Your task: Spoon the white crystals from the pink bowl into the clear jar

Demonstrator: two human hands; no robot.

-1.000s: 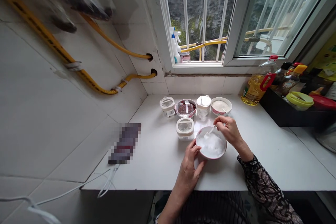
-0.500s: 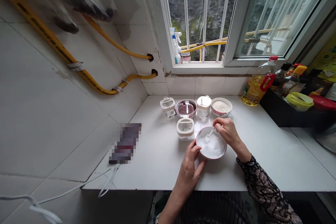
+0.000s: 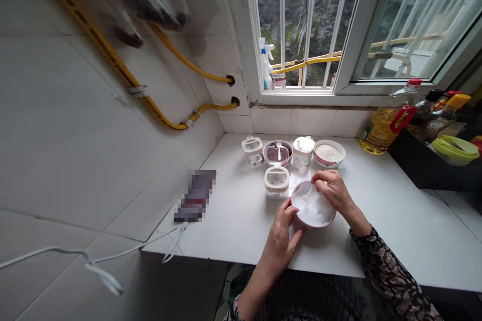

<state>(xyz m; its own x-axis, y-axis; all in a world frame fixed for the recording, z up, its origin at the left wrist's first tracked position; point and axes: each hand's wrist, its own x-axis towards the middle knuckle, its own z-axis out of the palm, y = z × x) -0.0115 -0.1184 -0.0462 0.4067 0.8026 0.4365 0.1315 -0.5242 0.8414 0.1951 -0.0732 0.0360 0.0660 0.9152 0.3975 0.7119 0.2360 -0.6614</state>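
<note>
A pink-rimmed bowl (image 3: 315, 226) holding fine white powder (image 3: 318, 210) stands on the white counter. My left hand (image 3: 282, 233) is closed round the bowl's left side, thumb along its near edge. Above the right part of the rim, my right hand (image 3: 331, 191) pinches a small white spoon (image 3: 309, 193), whose bowl end lies in the powder. Just behind, to the left, sits a clear jar with a cream lid (image 3: 276, 183). A bowl of pale grains (image 3: 328, 152) and a bowl of dark reddish contents (image 3: 277, 154) are farther back.
Two more lidded jars, a left one (image 3: 252, 149) and a right one (image 3: 303, 149), flank the dark-filled bowl. An oil bottle (image 3: 384, 123) and a black box (image 3: 408, 160) of condiments stand at the right. A blurred-out dark object (image 3: 196, 195) with a white cable lies left.
My view has swung a little left, so the counter things appear farther right. Both hands keep their holds; the spoon stays in the powder.
</note>
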